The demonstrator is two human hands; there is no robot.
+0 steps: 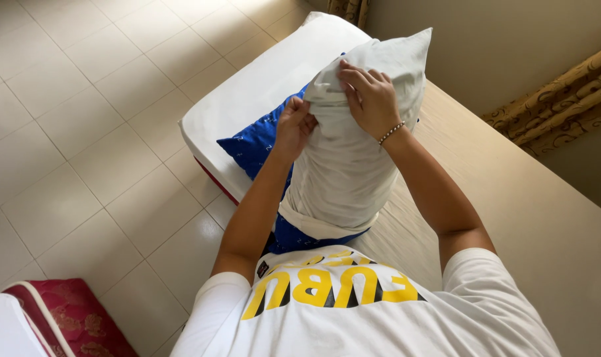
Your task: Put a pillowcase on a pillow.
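A blue pillow [254,147] stands partly inside a white pillowcase [343,168], held upright against my chest above the bed. My left hand [294,125] grips the case's edge at the blue pillow's side. My right hand [370,99], with a bead bracelet at the wrist, clutches the bunched white fabric near the top. The pillow's blue corner sticks out to the left and a blue strip shows below the case's hem. Most of the pillow is hidden inside the case.
A mattress [512,198] with a beige sheet stretches right; its white end [260,86] lies beyond the pillow. Pale tiled floor [82,132] fills the left. A red patterned cushion [69,317] sits at bottom left. Patterned curtains [558,99] hang at right.
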